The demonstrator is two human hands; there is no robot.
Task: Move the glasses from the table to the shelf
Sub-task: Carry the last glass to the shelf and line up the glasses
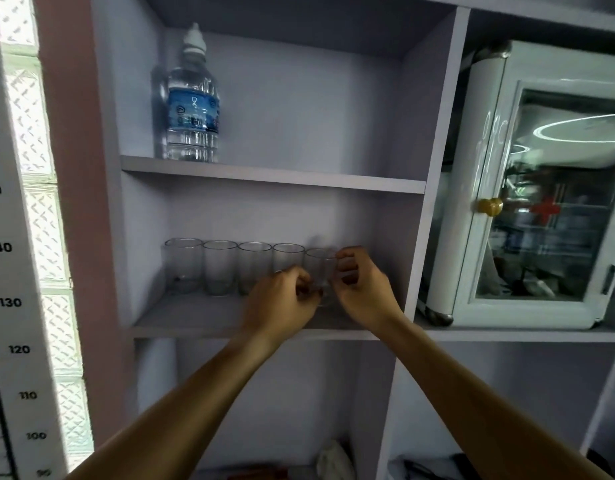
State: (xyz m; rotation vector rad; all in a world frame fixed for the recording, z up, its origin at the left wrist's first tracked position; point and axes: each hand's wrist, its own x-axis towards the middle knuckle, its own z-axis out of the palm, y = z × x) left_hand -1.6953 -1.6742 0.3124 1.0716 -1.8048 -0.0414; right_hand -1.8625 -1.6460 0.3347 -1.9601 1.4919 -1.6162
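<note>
Both hands — left hand (281,296), right hand (363,289) — around one glass (321,271)

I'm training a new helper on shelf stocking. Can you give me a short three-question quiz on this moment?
1. True or false: the water bottle stands on the same shelf board as the glasses.
2. How many glasses stand in the row, counting the held glass?
3. Which hands touch that glass? A) left only B) right only C) both

Key: 1. False, it stands one board higher. 2. Five. 3. C, left hand and right hand.
</note>
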